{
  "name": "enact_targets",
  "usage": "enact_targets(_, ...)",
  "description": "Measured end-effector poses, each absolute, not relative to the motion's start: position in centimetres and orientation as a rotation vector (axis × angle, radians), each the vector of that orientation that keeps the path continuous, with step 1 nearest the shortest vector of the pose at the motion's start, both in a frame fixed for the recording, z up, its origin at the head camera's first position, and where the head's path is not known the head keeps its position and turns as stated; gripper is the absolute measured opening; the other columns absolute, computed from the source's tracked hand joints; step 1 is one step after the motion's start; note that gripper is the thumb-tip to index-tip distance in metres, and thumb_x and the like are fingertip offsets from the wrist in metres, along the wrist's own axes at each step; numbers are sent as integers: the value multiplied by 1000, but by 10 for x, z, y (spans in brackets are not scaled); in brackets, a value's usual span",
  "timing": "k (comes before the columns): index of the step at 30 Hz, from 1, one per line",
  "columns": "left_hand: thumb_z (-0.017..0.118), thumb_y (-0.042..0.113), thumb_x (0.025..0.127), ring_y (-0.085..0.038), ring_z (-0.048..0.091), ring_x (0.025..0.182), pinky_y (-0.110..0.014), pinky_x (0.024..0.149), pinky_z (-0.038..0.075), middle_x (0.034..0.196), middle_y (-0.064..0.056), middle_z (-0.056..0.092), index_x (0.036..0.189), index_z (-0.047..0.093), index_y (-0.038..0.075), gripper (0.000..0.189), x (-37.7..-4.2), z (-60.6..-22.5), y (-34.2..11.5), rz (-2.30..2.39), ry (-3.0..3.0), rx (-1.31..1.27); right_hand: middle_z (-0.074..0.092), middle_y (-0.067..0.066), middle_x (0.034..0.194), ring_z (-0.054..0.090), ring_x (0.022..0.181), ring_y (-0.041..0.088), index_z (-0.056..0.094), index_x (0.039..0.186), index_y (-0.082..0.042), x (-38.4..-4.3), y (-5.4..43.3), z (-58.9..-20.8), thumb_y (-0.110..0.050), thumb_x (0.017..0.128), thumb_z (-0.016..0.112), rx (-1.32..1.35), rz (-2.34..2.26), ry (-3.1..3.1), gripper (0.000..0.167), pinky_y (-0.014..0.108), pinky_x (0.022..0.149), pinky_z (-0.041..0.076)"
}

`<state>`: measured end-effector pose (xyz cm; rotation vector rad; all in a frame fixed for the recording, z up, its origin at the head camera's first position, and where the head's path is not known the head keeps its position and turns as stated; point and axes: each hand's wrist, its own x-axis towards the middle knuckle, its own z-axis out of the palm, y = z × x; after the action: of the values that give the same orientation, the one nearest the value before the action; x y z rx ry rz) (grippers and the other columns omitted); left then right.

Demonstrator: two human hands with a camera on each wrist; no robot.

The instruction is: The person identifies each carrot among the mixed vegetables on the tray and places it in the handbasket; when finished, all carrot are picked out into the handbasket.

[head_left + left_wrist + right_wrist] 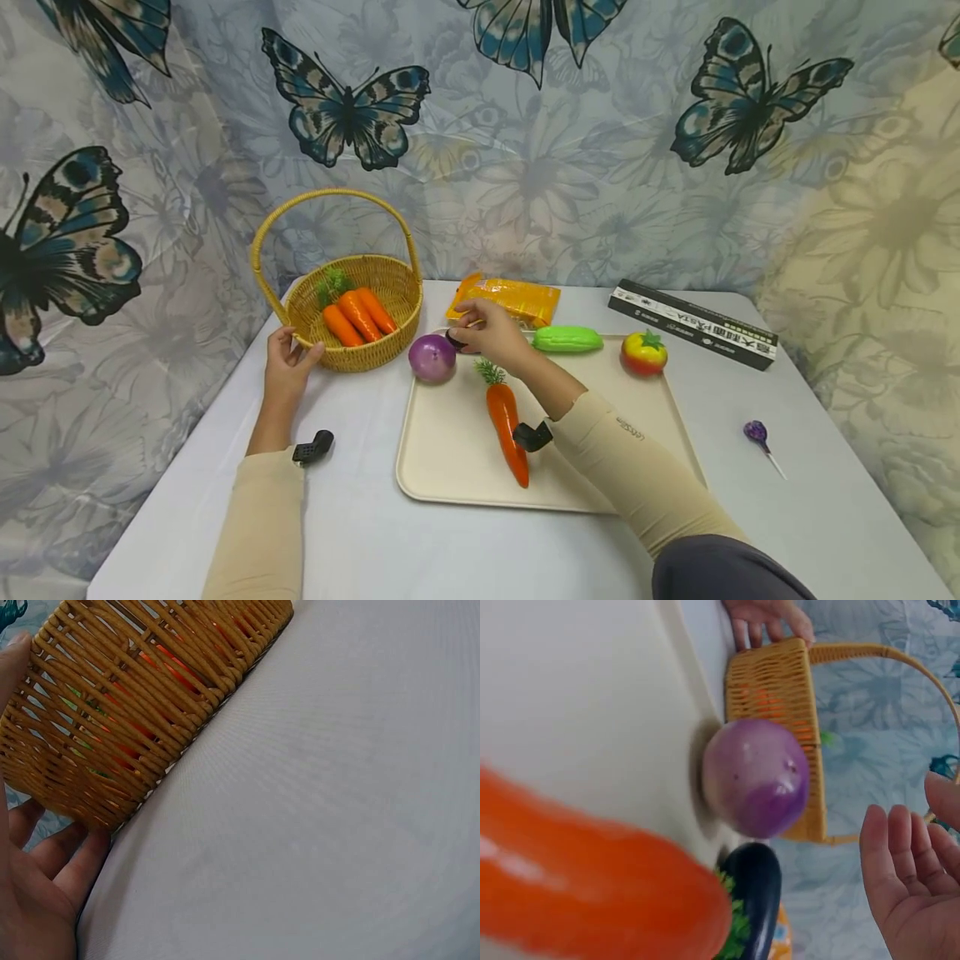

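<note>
On the left, my left hand (285,375) holds the near left side of a wicker basket (360,357), its thumb at the rim and its fingers against the outer wall. Several carrots (358,315) lie inside. My right hand (491,333) is over the far left part of a cream tray (450,467). Its fingers are relaxed and hold nothing in the right wrist view. Below it lies a dark eggplant (754,892), mostly hidden by the hand in the head view. Beside that sits a round purple onion (432,358). A carrot (504,417) with a green top lies on the tray under the right forearm.
An orange packet (517,296) lies behind the tray. A green cucumber-like vegetable (567,338) and a red-yellow tomato (643,354) are at the tray's far side. Farther right are a black pasta box (693,325) and a purple lollipop (757,433) on the white table (360,533).
</note>
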<state>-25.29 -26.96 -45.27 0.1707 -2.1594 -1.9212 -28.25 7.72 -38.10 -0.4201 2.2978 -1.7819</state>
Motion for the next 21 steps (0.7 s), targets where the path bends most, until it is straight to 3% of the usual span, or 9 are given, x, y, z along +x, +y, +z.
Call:
enact_targets(7,70,28,91,-29,24,143,-43,113,28,162,-4,9,145,24,13,73,-266,-477,-280,-1886,-2166,192,60,15,100,61,94,39,56,126,-3,-263,101,-388,-11,90,71,-410,-1812,2338,40,44,76,58)
enact_targets(16,72,31,90,-27,26,143,-44,112,29,162,-2,11,143,27,17,71,-265,-480,-279,-1873,-2160,213,60,14,99,62,86,30,53,130,3,-242,124,-399,-8,89,71,-366,-1779,2379,46,39,73,59)
enact_targets(21,72,29,90,-28,26,142,-43,112,29,162,-3,11,143,26,14,72,-262,-472,-276,-1884,-2166,226,59,14,102,62,86,29,52,130,2,-233,135,-408,-7,89,72,-292,-1795,2365,46,40,73,59)
